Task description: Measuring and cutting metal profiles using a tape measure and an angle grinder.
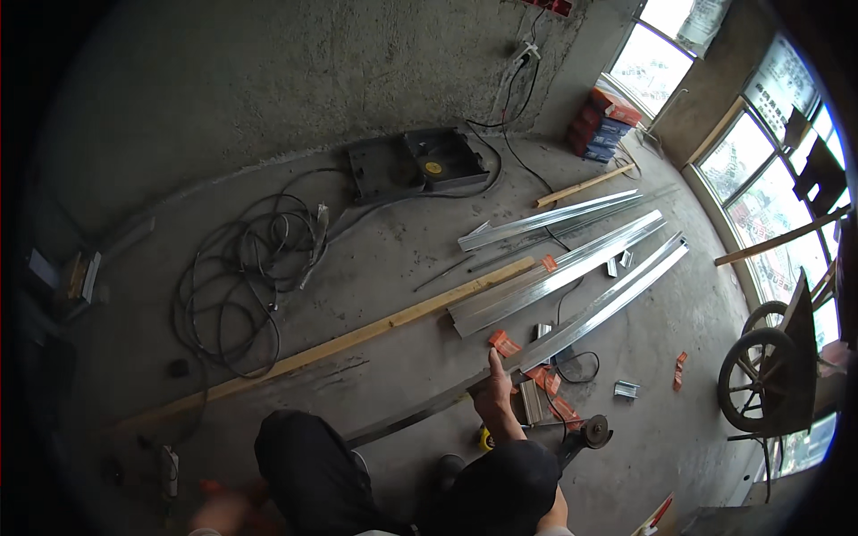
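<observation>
My right hand (494,397) grips a long galvanized metal channel (617,301), thumb up along its edge. The channel runs from near my left knee out to the far right, slanting across the floor. At the lower left, my left hand (222,514) is smeared by motion, close to a blurred orange-red thing; its fingers cannot be made out. An angle grinder (594,433) with a round disc lies just right of my right knee. A yellow tape measure (486,438) is partly hidden beside that knee. Short metal offcuts (532,404) and torn orange wrappers (504,342) lie around my right hand.
More metal channels (563,272) and a long wooden batten (357,336) lie ahead. Coiled black cable (237,286) spreads at left, near an opened dark tool case (384,171) by the wall. Stacked boxes (605,123) stand far right; a wheeled cart (760,375) stands at right.
</observation>
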### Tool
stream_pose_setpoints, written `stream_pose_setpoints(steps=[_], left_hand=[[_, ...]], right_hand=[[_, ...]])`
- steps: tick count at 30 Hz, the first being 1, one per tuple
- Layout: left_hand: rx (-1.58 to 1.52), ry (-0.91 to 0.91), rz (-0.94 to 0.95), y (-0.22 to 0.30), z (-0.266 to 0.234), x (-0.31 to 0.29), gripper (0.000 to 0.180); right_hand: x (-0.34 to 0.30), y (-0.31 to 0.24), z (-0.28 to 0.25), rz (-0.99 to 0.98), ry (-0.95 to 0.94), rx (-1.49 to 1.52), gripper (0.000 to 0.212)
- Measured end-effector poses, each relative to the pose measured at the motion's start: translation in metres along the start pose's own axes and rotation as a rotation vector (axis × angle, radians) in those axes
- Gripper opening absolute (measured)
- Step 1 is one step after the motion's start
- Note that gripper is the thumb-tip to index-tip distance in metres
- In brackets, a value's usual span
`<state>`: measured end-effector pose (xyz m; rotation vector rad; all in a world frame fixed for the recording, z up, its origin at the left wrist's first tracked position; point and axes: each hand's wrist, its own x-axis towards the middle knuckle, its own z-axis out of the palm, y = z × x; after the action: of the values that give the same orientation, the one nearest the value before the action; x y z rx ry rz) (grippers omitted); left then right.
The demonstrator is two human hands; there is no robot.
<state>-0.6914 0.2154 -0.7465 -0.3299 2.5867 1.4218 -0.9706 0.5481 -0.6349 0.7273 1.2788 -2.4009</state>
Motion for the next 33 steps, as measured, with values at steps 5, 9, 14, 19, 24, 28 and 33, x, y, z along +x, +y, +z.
stream_pose_setpoints(steps=[5, 9, 14, 19, 24, 28, 33], left_hand=[[-0.204, 0.432, 0.067, -0.076, 0.045, -0.066, 0.056], [0.492, -0.244, 0.573, 0.12, -0.045, 0.054, 0.052], [-0.12, -0.063, 0.274, 0.179, -0.154, 0.07, 0.062], [-1.167, 0.314, 0.514, 0.234, -0.233, 0.02, 0.069], [-1.836, 0.639, 0.441, 0.151, -0.194, -0.029, 0.069], [-1.96, 0.946, 0.119, 0.059, -0.093, -0.058, 0.074], [-1.923, 1.094, -0.173, 0.006, -0.019, -0.054, 0.073]], right_hand=[[-0.067, -0.102, 0.136, -0.427, -0.262, -0.194, 0.028], [-0.103, -0.201, 0.179, -0.843, -0.348, -0.494, 0.026], [-0.121, -0.229, 0.21, -1.073, -0.516, -0.85, 0.022], [-0.12, -0.154, 0.184, -1.077, -0.694, -1.276, 0.037], [-0.082, -0.066, 0.106, -0.762, -1.021, -1.908, 0.036], [-0.045, -0.03, 0.032, -0.632, -1.092, -2.127, 0.035], [-0.01, -0.013, -0.024, -0.572, -1.093, -2.213, 0.04]])
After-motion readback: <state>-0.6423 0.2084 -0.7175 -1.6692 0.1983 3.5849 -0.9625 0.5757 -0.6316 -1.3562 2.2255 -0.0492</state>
